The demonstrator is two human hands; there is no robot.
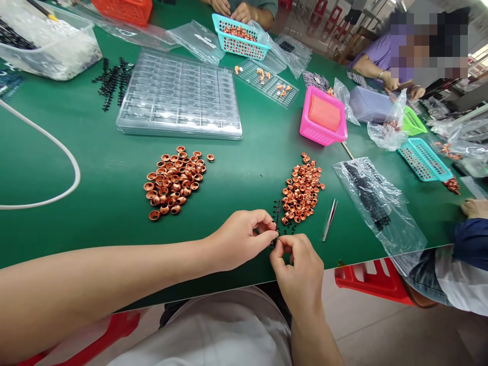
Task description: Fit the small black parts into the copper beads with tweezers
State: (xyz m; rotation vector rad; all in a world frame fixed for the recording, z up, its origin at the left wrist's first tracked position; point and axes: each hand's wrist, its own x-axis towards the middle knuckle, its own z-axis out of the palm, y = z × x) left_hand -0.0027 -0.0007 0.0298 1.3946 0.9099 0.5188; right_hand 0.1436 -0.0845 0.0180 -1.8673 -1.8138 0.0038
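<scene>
My left hand (244,236) pinches a thin black strip (278,216) with small side nubs, near the table's front edge. Just right of it, my right hand (299,264) has thumb and forefinger closed at the strip's lower end, where the fingertips nearly meet. Tiny black bits (292,227) lie beyond my fingers. A pile of small copper-coloured cups (303,188) is behind my hands, and a second pile of larger copper-coloured rings (173,180) sits to the left. Metal tweezers (330,219) rest right of my right hand.
Stacked clear trays (179,96) stand behind the left pile, black strips (112,81) beside them. A pink basket (323,116), a bag of black parts (369,195) and a blue basket (241,38) lie farther out. Other people sit across and at the right. A white cable (72,162) curves at left.
</scene>
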